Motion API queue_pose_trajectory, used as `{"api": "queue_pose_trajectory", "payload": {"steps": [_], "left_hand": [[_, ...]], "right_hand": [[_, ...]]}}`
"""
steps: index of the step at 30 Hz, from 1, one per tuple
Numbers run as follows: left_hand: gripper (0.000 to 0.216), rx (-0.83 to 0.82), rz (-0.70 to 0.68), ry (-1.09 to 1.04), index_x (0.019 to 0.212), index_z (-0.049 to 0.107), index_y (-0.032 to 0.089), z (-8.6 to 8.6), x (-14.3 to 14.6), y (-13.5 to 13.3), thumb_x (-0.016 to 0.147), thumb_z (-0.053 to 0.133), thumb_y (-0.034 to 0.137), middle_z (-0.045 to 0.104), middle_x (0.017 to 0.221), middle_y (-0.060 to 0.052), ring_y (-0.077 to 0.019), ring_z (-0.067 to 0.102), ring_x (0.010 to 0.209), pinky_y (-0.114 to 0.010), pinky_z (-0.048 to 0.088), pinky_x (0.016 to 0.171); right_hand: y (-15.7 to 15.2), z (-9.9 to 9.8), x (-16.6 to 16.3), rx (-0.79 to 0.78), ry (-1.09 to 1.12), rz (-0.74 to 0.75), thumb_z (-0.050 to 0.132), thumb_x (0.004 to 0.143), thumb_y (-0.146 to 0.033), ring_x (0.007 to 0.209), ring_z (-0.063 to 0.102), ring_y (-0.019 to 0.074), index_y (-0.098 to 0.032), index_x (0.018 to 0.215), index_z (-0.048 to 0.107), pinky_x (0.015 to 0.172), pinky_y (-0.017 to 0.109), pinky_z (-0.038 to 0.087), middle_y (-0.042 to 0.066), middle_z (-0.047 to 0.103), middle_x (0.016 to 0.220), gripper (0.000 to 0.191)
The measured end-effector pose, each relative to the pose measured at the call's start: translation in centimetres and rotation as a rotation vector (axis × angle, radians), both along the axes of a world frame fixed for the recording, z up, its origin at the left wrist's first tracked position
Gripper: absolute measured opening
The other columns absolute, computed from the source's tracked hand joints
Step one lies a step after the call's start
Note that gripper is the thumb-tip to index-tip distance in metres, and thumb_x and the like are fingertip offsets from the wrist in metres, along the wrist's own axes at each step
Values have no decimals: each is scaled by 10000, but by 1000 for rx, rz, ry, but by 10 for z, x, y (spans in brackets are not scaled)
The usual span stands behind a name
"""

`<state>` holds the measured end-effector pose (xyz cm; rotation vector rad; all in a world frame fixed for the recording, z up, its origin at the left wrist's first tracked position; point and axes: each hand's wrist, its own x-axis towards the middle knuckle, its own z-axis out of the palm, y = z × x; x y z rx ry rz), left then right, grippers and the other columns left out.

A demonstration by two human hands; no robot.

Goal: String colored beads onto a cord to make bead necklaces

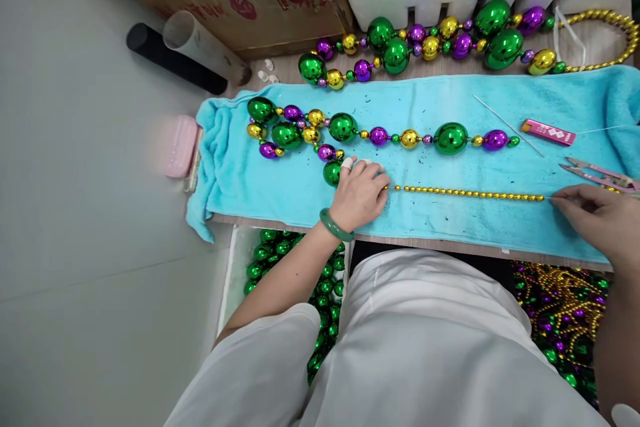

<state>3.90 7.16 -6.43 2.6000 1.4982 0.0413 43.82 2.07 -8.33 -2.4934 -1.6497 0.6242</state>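
At the lower left of centre, a white bin (226, 280) below the tabletop (450, 245) holds loose green beads (265, 260). On the teal towel (425, 97), the left hand (357, 195) closes its grip on the left end of a strand of small gold beads (470, 194), just beside a large green bead (331, 173). The strand runs straight across mid-frame to the right hand (597, 219), whose fingertips pinch together on its thread. At the lower right, tangled bead strings (560, 307) in gold, purple and green lie heaped below the tabletop's edge.

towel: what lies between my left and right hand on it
In the head view, a gold bead strand runs across the blue towel from the left hand to the right hand; otherwise only dark specks.
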Motion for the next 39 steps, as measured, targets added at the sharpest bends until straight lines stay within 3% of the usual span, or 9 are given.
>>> {"api": "queue_pose_trajectory", "payload": {"steps": [4, 11, 19, 25, 30, 34, 39], "left_hand": [[185, -27, 9, -6, 922, 642, 237, 1, 0, 1, 844, 474, 250, 614, 1084, -47, -252, 486, 1056, -496, 218, 1081], [265, -32, -1, -86, 1059, 621, 250, 0, 16, 0, 834, 524, 351, 581, 1181, -58, -274, 462, 1114, -547, 160, 1097], [180, -10, -33, -58, 895, 666, 263, -2, 22, 3, 868, 491, 296, 595, 1135, -34, -259, 474, 1088, -561, 157, 1090], [178, -44, 11, -50, 932, 662, 252, 2, 18, 0, 848, 508, 281, 600, 1123, -56, -275, 473, 1087, -582, 156, 1081], [222, -21, -25, -69, 1015, 638, 250, 1, 35, -1, 840, 535, 341, 587, 1166, -62, -275, 468, 1093, -566, 170, 1081], [184, -24, -66, -73, 949, 661, 265, -1, 46, 1, 860, 503, 299, 586, 1154, -55, -270, 468, 1094, -568, 174, 1075], [178, -6, -52, -28, 912, 652, 247, 0, 40, 2, 865, 483, 279, 592, 1119, -54, -266, 479, 1076, -570, 182, 1077]], "right_hand": [[2, -2, 5, -29, -18, -18, 592, 644, -413, 584, 569, 200, -272, 783, 681, 576, 331, 431, 2, 638, 626, 217], [1, 1, 0, -22, -3, -4, 587, 639, -375, 612, 576, 203, -257, 764, 664, 599, 337, 427, 8, 639, 651, 188], [3, 4, -4, -14, 27, 18, 573, 646, -334, 611, 575, 206, -246, 737, 654, 584, 328, 417, 26, 648, 664, 150], [3, 1, -4, -10, 19, 27, 571, 663, -333, 628, 579, 206, -227, 760, 659, 593, 324, 412, 42, 665, 702, 169], [2, 2, -6, -6, -9, 63, 560, 704, -336, 641, 580, 192, -225, 804, 646, 597, 307, 407, 34, 668, 735, 172], [0, 3, -9, 1, -21, 95, 548, 723, -322, 643, 575, 189, -225, 802, 629, 605, 305, 409, 36, 662, 762, 149], [-2, 0, -8, 51, -9, 109, 538, 733, -306, 662, 572, 181, -224, 806, 624, 627, 299, 416, 35, 661, 792, 139]]}}
